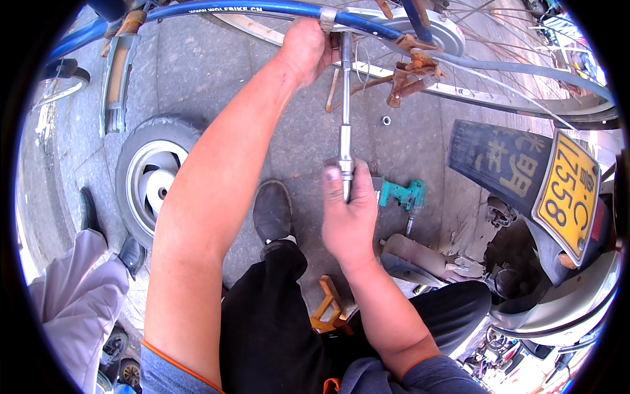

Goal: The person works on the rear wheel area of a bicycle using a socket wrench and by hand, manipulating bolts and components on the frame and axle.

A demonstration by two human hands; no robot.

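A long chrome wrench (346, 85) runs from the underside of a blue bicycle frame (262, 10) down to my right hand (348, 210), which is closed round its lower end. At the upper end, my left hand (305, 52) is curled beside the wrench and against the frame near a silver bracket (328, 18); what its fingertips hold is hidden. Just right of there are a rusty kickstand assembly with a spring (411, 72) and the bicycle's spoked wheel (508, 98). A small nut (386, 120) lies on the pavement below.
A small scooter wheel (134, 180) lies at left, beside another person's legs (79, 282). A teal power drill (403, 194) and a small wooden stool (325, 302) are near my feet. A scooter with a yellow plate (566, 197) stands at right, and a grey bar (117, 85) hangs upper left.
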